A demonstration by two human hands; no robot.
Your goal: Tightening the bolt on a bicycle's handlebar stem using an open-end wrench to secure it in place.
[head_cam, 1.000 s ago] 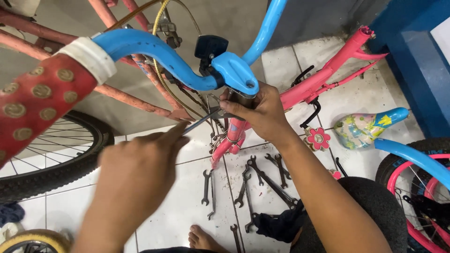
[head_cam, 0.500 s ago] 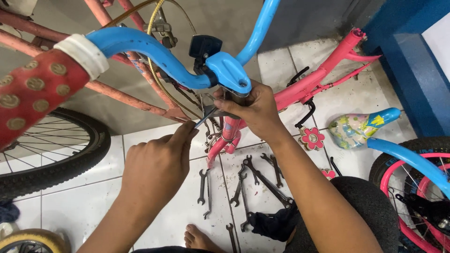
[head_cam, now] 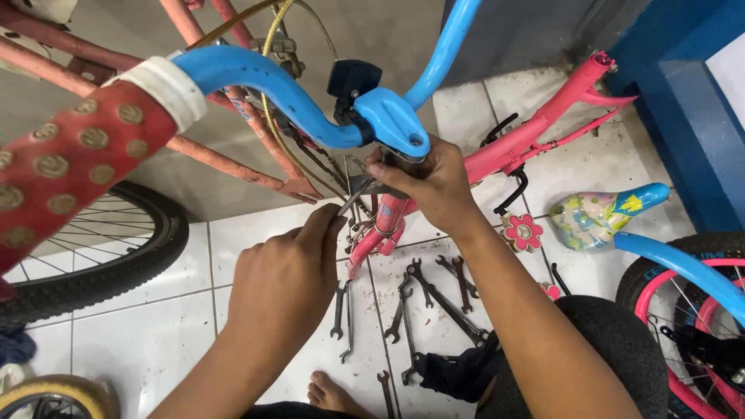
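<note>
Under the blue handlebar stem [head_cam: 396, 128] near the middle of the head view, the right hand [head_cam: 431, 182] is clenched around the top of the steering column, fingers wrapped about the dark part just below the stem clamp. The left hand [head_cam: 287, 275], nearer and lower left, grips the handle of a flat steel wrench [head_cam: 358, 190] between thumb and fingers; the wrench slants up to the right, its head meeting the column right beside the right hand's fingertips. Blue handlebars [head_cam: 264, 85] curve away to the left, ending in a white collar and a red patterned grip [head_cam: 70, 167] at the near left. Below the hands, the pink bicycle frame [head_cam: 535, 143] lies on the white tiled floor [head_cam: 155, 334], running from the fork up to the far right. Several spanners [head_cam: 434, 295] are scattered on the tiles just near of the frame. A black tyre [head_cam: 101, 271] stands at the left, and a floral saddle [head_cam: 597, 217] with a blue tip sits at the right, well apart from the hands. A bare foot [head_cam: 330, 392] shows at the bottom edge.
</note>
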